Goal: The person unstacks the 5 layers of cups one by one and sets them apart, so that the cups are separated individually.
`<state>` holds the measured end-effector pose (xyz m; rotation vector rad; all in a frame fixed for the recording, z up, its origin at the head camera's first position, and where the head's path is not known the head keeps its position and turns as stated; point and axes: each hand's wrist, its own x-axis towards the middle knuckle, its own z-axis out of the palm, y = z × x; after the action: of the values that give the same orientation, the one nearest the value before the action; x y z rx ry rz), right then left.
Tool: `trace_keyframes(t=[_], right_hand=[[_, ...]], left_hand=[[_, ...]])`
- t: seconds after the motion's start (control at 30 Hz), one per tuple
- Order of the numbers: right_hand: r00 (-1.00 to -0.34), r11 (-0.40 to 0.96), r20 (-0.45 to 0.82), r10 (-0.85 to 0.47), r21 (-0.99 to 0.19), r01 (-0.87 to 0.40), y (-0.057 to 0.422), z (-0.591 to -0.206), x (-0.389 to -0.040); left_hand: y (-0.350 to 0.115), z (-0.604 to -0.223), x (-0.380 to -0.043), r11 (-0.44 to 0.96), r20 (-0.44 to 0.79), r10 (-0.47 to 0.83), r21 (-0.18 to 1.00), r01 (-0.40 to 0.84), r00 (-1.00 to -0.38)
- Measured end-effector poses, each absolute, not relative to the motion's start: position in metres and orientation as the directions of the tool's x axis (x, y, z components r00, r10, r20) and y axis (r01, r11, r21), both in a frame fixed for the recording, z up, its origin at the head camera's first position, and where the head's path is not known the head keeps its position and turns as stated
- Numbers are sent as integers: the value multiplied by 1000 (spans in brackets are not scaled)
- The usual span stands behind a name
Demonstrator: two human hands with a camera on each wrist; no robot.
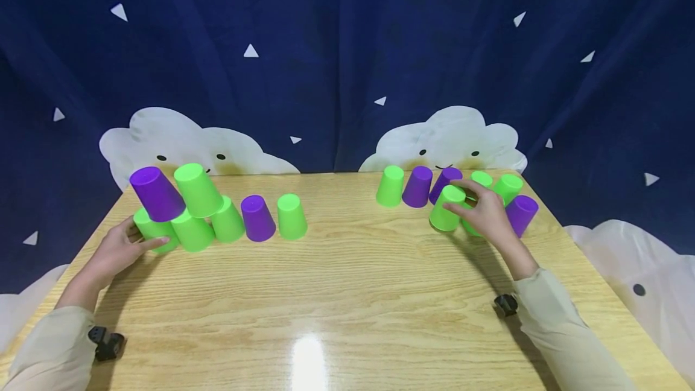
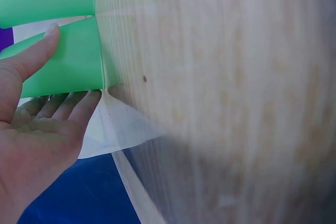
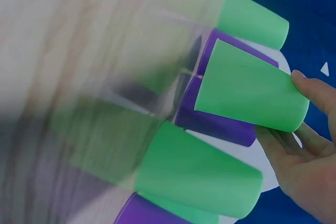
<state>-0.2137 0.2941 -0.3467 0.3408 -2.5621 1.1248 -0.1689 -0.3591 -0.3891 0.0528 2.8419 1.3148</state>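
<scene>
On the head camera I see the person's left hand at the far left of a light wood-grain table. It grips a bright green tapered plastic cup, mouth down, at the outer end of a row; the cup sits between thumb and fingers. Above it and its neighbour is an upturned purple plastic cup, with a second green plastic cup beside that on the same level. Across the table, the right hand pinches another green plastic cup, also mouth down, in front of a loose group of green and purple cups; I cannot tell whether its rim touches the wood.

My left wrist view shows the thumb laid along the near side of the gripped cup and the fingers against its opposite side, with the rim at the tabletop.

Through the right wrist view, I have the thumb and fingers on either side of the pinched cup's narrow closed end. Its wide rim points away from the palm, overlapping two purple cups behind it.
</scene>
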Motion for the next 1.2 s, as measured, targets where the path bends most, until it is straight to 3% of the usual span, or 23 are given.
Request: trace_keyframes(t=[0.57,0.97,1.2], right_hand=[[-894,764,442,-72,-552,-334,302,-354,-213],[-871,705,483,-87,-588,-397,299,-334,-208],[-865,605,477,-153,-648,-464,264,-323,-209]], left_hand=[[-361,-392,-168,652,31,38,757,48,-999],[-359,-390,-170,657,22,37,753,41,-999],[-359,-390,-170,636,9,37,771,30,-999]])
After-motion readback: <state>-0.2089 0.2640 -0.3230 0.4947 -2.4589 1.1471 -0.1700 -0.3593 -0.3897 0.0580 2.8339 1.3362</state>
